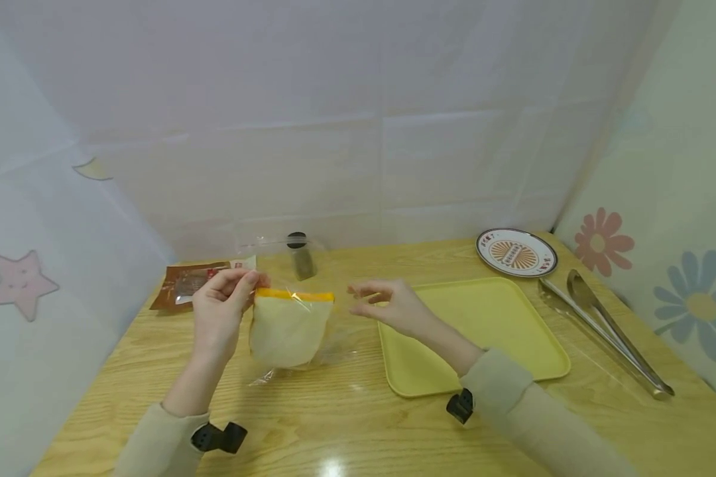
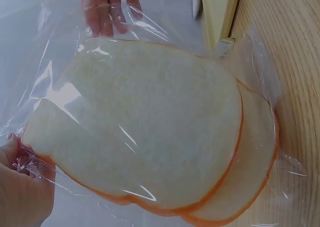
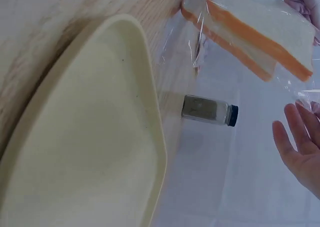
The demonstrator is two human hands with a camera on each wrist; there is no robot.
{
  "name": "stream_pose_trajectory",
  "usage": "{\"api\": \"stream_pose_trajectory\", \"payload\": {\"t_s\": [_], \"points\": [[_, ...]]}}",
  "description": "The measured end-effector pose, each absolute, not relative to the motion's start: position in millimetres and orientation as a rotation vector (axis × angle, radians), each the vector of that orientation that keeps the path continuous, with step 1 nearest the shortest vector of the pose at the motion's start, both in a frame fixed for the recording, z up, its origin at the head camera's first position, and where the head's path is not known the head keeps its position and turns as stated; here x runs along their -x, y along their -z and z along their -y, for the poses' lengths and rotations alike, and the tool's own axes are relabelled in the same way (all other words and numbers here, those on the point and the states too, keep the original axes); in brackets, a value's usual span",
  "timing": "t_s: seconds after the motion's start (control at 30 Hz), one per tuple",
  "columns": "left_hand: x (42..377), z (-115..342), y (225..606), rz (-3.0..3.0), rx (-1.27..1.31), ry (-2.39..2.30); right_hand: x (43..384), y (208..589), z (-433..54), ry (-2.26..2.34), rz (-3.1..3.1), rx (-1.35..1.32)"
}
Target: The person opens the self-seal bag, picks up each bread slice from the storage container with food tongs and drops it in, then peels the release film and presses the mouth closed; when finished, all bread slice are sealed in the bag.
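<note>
Two slices of white bread with orange-brown crusts sit inside a clear plastic bag, held up above the wooden table. My left hand pinches the bag at its upper left, beside the bread's top edge. On the other side, my right hand has its fingers parted and loosely bent, apart from the bread. In the right wrist view, the right hand's fingertips are close by the loose plastic at the bag's upper edge.
A pale yellow tray lies below and right of my right hand. Metal tongs and a patterned plate are farther right. Behind the bag stands a dark-capped spice jar; a brown packet lies at the left.
</note>
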State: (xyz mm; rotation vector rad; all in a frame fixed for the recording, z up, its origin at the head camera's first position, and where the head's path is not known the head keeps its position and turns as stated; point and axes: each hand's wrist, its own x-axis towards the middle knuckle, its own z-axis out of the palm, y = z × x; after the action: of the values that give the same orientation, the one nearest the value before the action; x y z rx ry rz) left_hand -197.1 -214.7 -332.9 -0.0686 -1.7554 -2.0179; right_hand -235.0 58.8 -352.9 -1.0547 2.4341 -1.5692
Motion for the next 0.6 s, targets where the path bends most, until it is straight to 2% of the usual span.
{"api": "stream_pose_trajectory", "payload": {"t_s": [0.6], "points": [[196, 216, 323, 1.545, 0.025, 2.139, 225, 336, -49, 2.148, -2.457, 1.087]]}}
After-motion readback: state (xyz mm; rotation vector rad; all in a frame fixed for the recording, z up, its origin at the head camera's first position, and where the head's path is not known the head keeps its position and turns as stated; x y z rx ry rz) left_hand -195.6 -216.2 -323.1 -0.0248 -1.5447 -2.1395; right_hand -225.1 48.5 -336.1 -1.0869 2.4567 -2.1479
